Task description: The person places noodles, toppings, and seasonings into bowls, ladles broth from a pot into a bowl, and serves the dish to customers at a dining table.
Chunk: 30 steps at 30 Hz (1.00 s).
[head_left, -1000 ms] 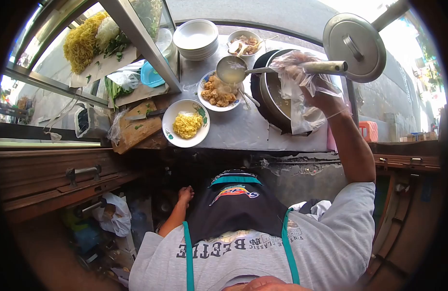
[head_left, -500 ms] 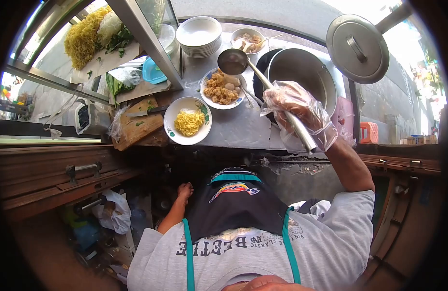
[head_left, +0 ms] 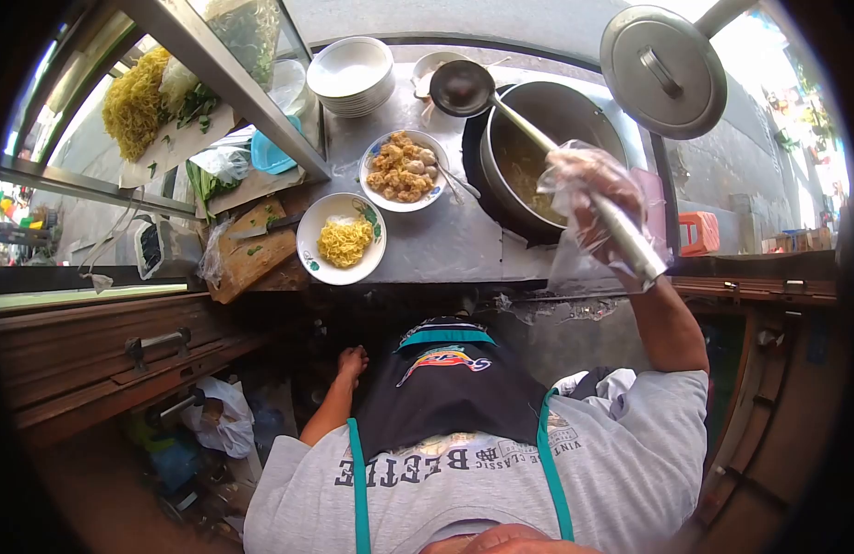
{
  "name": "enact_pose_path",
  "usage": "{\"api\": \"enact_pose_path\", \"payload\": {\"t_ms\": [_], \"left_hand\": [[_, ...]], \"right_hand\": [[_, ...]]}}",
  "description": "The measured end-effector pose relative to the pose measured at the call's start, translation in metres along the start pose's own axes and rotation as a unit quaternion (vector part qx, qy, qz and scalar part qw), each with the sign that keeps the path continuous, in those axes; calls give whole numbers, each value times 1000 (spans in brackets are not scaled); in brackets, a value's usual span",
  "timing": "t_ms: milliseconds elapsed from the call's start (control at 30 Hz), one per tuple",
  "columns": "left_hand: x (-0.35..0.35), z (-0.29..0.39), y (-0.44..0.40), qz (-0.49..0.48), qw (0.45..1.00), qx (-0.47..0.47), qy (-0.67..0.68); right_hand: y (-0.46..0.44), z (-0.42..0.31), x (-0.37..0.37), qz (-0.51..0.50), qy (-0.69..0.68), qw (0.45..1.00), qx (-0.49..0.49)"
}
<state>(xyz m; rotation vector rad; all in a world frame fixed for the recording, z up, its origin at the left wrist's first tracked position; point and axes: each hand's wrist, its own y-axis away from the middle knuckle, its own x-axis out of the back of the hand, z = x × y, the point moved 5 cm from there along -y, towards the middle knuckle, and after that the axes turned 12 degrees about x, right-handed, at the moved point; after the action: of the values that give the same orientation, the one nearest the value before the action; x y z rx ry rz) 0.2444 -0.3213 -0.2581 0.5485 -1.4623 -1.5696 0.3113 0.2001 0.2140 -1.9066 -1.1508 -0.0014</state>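
My right hand [head_left: 598, 189], in a clear plastic glove, is closed round the long metal handle of a ladle [head_left: 526, 122]. The ladle's round bowl hangs near the far left rim of a large pot [head_left: 487, 157], which has liquid in it. My bare left hand [head_left: 353, 361] hangs low beside the apron, its fingers curled and nothing visible in them. On the counter, left of the pot, a plate [head_left: 371, 196] carries fried pieces and meatballs, with a utensil handle on its right. Nearer me sits a bowl [head_left: 308, 261] of yellow noodles.
A stack of white bowls [head_left: 351, 103] stands at the back, beside a glass case holding noodles [head_left: 136, 106] and greens. A knife [head_left: 265, 227] lies on a wooden cutting board [head_left: 251, 260] at the left. A metal lid [head_left: 653, 78] is at upper right.
My right hand has moved right and slightly nearer me with the ladle, whose bowl has gone up and right. The head view has shifted, showing more of the pot's inside. My left hand stays low.
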Motion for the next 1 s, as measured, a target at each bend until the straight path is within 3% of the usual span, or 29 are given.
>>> {"api": "enact_pose_path", "payload": {"t_ms": [67, 100, 133, 167, 200, 233, 300, 400, 500, 667, 800, 900, 933, 1000], "left_hand": [[0, 0, -1, -1, 1000, 2, -1], [-2, 0, -2, -5, 1000, 6, -3], [-2, -2, -2, -6, 1000, 10, -4], [0, -4, -2, -6, 1000, 15, -1], [1, -4, -3, -10, 1000, 19, -14], [1, -4, -3, -13, 999, 24, -25], [-1, -3, -2, -14, 999, 27, -30], [-2, -1, 0, -6, 1000, 18, -15], [-5, 4, 4, -5, 1000, 12, -8], [-7, 5, 12, -1, 1000, 14, -6], [-5, -3, 0, -10, 1000, 23, -14], [-6, -5, 0, -8, 999, 32, -30], [-6, -3, 0, -7, 999, 31, -35], [-7, -1, 1, -5, 999, 26, -39]], "right_hand": [[33, 47, 63, 19, 107, 989, -95], [43, 58, 79, -74, 279, 957, -36], [45, 60, 89, -140, 442, 885, 39], [51, 62, 91, -163, 507, 843, 82], [71, 97, 93, -89, 285, 946, -126], [79, 100, 78, -75, 257, 951, -151], [109, 115, 67, -56, 283, 949, -129], [116, 106, 54, -58, 253, 966, -4], [125, 125, 42, -181, 294, 935, -78], [137, 151, 24, -267, 264, 927, -25], [125, 136, 34, -208, 264, 940, -55], [112, 118, 61, -42, 261, 964, -14], [97, 112, 70, -57, 264, 954, -132], [57, 85, 81, -135, 298, 929, -173]]}}
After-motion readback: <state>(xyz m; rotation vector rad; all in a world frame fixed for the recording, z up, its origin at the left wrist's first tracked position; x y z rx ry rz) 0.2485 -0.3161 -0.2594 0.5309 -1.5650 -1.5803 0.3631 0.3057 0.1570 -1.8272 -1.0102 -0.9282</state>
